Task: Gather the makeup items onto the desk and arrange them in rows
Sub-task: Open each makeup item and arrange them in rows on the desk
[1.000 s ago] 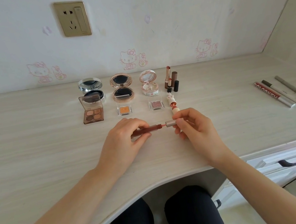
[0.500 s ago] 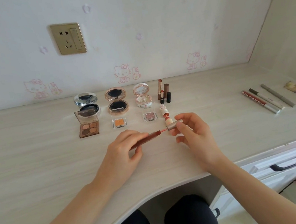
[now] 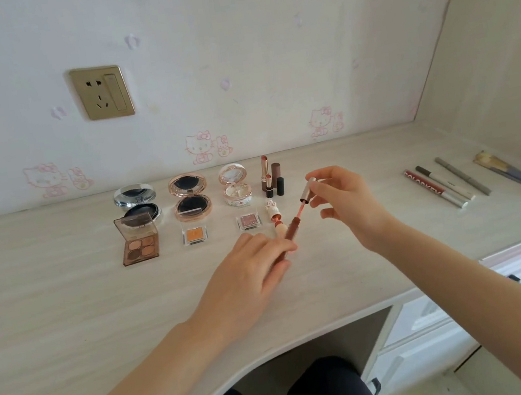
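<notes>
- Lip gloss tube (image 3: 292,230): tilted over the table (image 3: 68,305) centre. Left hand (image 3: 254,264) grip pinches its lower end, fingers curled.
- Right hand (image 3: 344,199) grip pinches the silver cap (image 3: 306,191), other fingers spread. Wand (image 3: 300,209) points down at the tube mouth.
- Behind: 3 open round compacts (image 3: 190,196), 1 four-pan palette (image 3: 139,241), 2 single eyeshadow pans (image 3: 195,234), 2 upright lipsticks (image 3: 265,176), 1 lying lipstick (image 3: 275,217).
- Far right: 3 pen-shaped sticks (image 3: 443,186), plus brushes (image 3: 515,178), count unclear.
</notes>
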Motion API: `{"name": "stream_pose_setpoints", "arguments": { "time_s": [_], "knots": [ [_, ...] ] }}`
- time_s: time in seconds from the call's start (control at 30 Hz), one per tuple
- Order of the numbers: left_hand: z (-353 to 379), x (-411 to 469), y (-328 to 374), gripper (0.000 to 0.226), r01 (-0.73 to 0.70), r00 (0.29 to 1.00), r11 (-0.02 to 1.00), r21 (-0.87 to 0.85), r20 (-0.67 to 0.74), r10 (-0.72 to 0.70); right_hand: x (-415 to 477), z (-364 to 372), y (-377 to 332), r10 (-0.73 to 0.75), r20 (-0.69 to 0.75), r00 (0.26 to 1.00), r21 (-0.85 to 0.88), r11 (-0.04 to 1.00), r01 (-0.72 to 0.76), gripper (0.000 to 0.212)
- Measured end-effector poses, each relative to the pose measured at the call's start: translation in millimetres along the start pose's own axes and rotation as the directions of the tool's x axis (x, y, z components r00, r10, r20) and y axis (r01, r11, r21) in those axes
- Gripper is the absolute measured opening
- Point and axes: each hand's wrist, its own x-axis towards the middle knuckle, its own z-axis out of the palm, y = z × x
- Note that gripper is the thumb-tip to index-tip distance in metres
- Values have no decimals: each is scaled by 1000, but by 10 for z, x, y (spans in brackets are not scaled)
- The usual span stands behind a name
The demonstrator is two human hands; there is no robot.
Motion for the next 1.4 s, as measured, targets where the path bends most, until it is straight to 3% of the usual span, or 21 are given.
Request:
{"name": "stream_pose_setpoints", "arguments": {
  "time_s": [0.17,0.47,0.8,1.1,1.4],
  "knots": [
    [205,205,97,36,-12,999,998,68,46,9,206,-112,0,27,1,1000,-89,996,-27,15],
    [409,417,96,67,-129,978,950,283,192,75,476,-207,62,56,33,998,-233,971,-47,16],
    [532,446,-74,51,-224,974,896,382,71,213,765,80,243,57,129,990,-432,902,4,18],
    [564,430,-122,42,-201,979,918,341,30,204,867,287,373,18,168,986,-617,782,91,14],
    [578,430,-109,42,-167,986,943,288,41,162,935,328,431,-9,180,984,-686,716,132,15]
  ]
}}
